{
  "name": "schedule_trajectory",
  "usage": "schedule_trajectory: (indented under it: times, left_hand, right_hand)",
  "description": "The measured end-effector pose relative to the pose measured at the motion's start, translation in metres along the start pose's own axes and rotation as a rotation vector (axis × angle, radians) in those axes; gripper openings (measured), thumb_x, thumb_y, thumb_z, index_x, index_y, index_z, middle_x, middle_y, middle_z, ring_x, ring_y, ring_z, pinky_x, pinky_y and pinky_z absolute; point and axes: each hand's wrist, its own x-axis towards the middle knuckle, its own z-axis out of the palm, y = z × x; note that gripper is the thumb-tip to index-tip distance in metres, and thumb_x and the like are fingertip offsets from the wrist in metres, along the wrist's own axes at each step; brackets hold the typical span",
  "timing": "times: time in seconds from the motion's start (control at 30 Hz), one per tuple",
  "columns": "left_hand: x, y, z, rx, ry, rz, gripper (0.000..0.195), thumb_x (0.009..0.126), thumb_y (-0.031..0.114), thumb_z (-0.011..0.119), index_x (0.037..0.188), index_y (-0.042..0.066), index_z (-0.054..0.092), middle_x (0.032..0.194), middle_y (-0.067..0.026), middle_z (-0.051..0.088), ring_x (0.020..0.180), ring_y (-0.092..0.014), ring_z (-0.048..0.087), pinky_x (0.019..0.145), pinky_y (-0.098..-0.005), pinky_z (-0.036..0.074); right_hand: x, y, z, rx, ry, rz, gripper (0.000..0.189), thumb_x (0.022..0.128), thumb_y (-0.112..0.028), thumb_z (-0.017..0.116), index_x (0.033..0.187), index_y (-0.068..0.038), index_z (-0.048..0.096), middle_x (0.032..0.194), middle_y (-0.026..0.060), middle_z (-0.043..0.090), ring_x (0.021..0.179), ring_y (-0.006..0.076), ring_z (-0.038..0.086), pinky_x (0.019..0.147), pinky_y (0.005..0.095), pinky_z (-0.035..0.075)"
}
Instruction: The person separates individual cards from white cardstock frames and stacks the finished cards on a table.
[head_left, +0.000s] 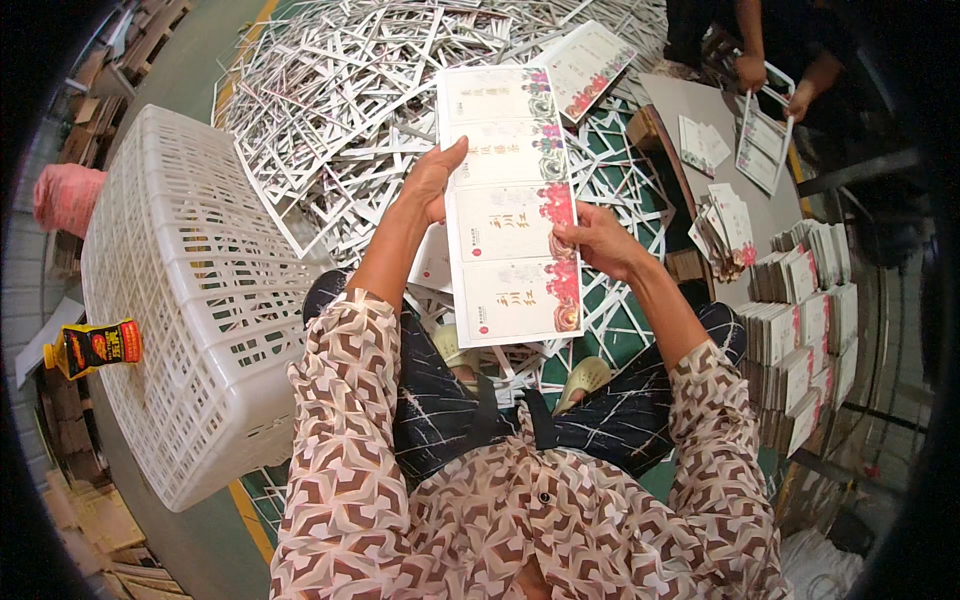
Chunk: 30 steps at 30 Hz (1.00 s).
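Observation:
A long printed cardboard sheet is held up in front of my lap, covered with several panels that bear writing, pink and grey flowers and figures. My left hand grips its left edge, thumb on the printed face. On the opposite edge, lower down, my right hand holds it the same way. The fingers of both hands are partly hidden behind the sheet. Beyond it lies a stack of similar printed sheets on the scrap. Part of another printed piece shows below my left hand.
A large heap of white cut-off strips covers the floor ahead. At left stands a white plastic basket with a yellow-capped bottle on it. On the right, a table carries loose cards and stacked cards; another person's hands hold a frame-like sheet.

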Motion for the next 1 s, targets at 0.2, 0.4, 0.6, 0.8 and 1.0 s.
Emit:
schedule_trajectory:
  times: [0.2, 0.4, 0.6, 0.8, 1.0]
  left_hand:
    - [0.001, -0.002, 0.011, 0.051, 0.127, 0.231, 0.036, 0.094, 0.015, 0.047, 0.122, -0.005, 0.041, 0.115, -0.0194, 0.055, 0.100, -0.028, 0.059, 0.084, -0.0416, 0.053]
    - [0.002, -0.009, 0.021, 0.140, 0.131, 0.311, 0.033, 0.093, 0.013, 0.048, 0.122, -0.003, 0.042, 0.114, -0.0176, 0.055, 0.099, -0.027, 0.059, 0.086, -0.0394, 0.051]
    - [0.009, -0.014, 0.015, 0.166, 0.159, 0.345, 0.031, 0.094, 0.013, 0.045, 0.120, -0.003, 0.043, 0.115, -0.0157, 0.055, 0.101, -0.025, 0.057, 0.088, -0.0387, 0.050]
    - [0.017, -0.017, 0.009, 0.272, 0.185, 0.471, 0.030, 0.094, 0.012, 0.046, 0.120, -0.003, 0.044, 0.114, -0.0133, 0.056, 0.100, -0.023, 0.057, 0.089, -0.0381, 0.049]
    - [0.013, -0.022, 0.016, 0.262, 0.182, 0.265, 0.033, 0.093, 0.012, 0.048, 0.120, -0.006, 0.042, 0.112, -0.0159, 0.056, 0.100, -0.024, 0.057, 0.086, -0.0383, 0.051]
  right_hand:
    - [-0.019, 0.037, -0.010, -0.199, 0.010, -0.043, 0.053, 0.072, 0.000, 0.064, 0.122, 0.003, 0.046, 0.109, 0.0113, 0.059, 0.097, 0.0177, 0.057, 0.086, 0.0293, 0.045]
    - [-0.003, 0.061, -0.029, -0.344, 0.180, -0.045, 0.048, 0.070, 0.006, 0.058, 0.116, 0.005, 0.044, 0.072, 0.0033, 0.052, 0.054, 0.0086, 0.048, 0.046, 0.0230, 0.038]
    - [0.017, 0.085, -0.056, -0.563, 0.387, -0.250, 0.057, 0.067, 0.007, 0.059, 0.120, 0.003, 0.039, 0.081, 0.0060, 0.055, 0.061, 0.0101, 0.051, 0.048, 0.0229, 0.041]
    - [0.006, 0.064, -0.041, -0.191, 0.508, -0.082, 0.068, 0.071, 0.006, 0.057, 0.132, 0.002, 0.030, 0.105, 0.0153, 0.056, 0.081, 0.0195, 0.059, 0.060, 0.0297, 0.051]
    - [0.002, 0.051, -0.042, -0.468, 0.412, -0.398, 0.077, 0.069, 0.011, 0.052, 0.139, 0.000, 0.021, 0.106, 0.0160, 0.055, 0.079, 0.0175, 0.059, 0.064, 0.0243, 0.048]
